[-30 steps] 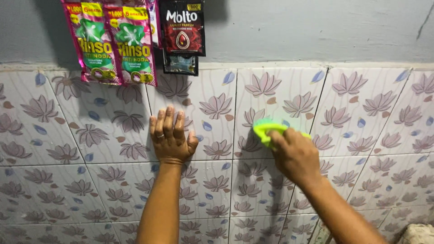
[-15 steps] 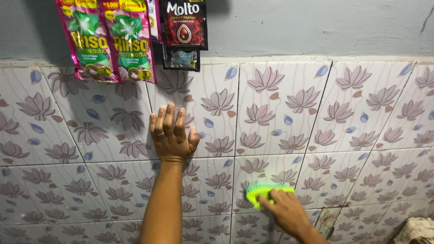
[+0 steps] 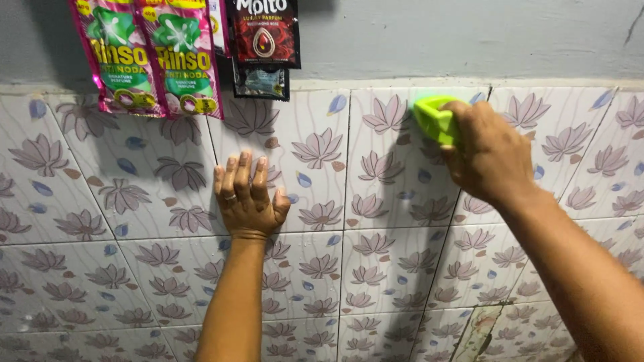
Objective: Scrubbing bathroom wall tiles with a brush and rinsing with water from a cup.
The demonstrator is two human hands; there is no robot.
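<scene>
My left hand (image 3: 247,198) lies flat on the tiled wall (image 3: 376,268), fingers spread upward, a ring on one finger, holding nothing. My right hand (image 3: 488,153) grips a bright green scrub brush (image 3: 435,118) and presses it against a tile near the wall's upper tile edge, right of centre. The tiles are white with purple flower prints and small blue leaves.
Pink-and-green sachet packs (image 3: 144,57) and a dark red sachet (image 3: 263,32) hang on the grey painted wall (image 3: 469,37) above my left hand. A damaged tile patch (image 3: 475,332) shows low on the right.
My right hand swept the green brush from mid-height down to the lower tiles, then up to the top tile row. My left hand stayed flat on the wall.
</scene>
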